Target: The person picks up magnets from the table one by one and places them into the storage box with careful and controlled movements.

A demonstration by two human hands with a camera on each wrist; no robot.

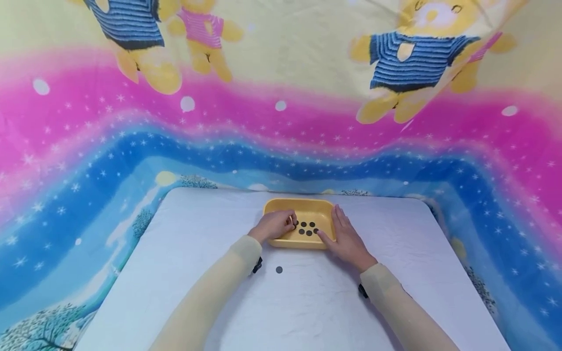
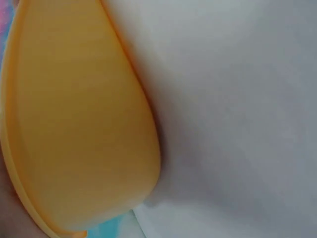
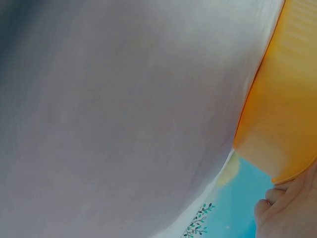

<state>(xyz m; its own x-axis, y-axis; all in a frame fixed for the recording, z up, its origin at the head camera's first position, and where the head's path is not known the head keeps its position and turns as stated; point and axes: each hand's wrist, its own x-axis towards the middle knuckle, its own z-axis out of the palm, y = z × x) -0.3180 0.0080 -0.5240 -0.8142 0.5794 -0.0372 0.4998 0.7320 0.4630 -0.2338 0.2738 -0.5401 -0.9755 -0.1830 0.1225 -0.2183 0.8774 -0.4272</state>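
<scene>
A yellow rectangular tray (image 1: 281,201) stands at the far side of the table. Inside it, several small dark round discs (image 1: 309,233) lie in two rough rows. My left hand (image 1: 273,225) reaches over the tray's left side, its curled fingertips pinching another dark disc at the end of the upper row. Against the tray's right wall rests my right hand (image 1: 349,242), fingers straight and thumb reaching over the rim. The tray's outer wall (image 2: 79,109) fills much of the left wrist view. In the right wrist view, my right hand (image 3: 292,213) touches the tray's edge (image 3: 285,94).
One loose dark disc (image 1: 279,269) lies on the white-covered table (image 1: 307,312), in front of the tray. Behind the table hangs a cloth (image 1: 281,136) printed with bears and stars, also falling along both sides.
</scene>
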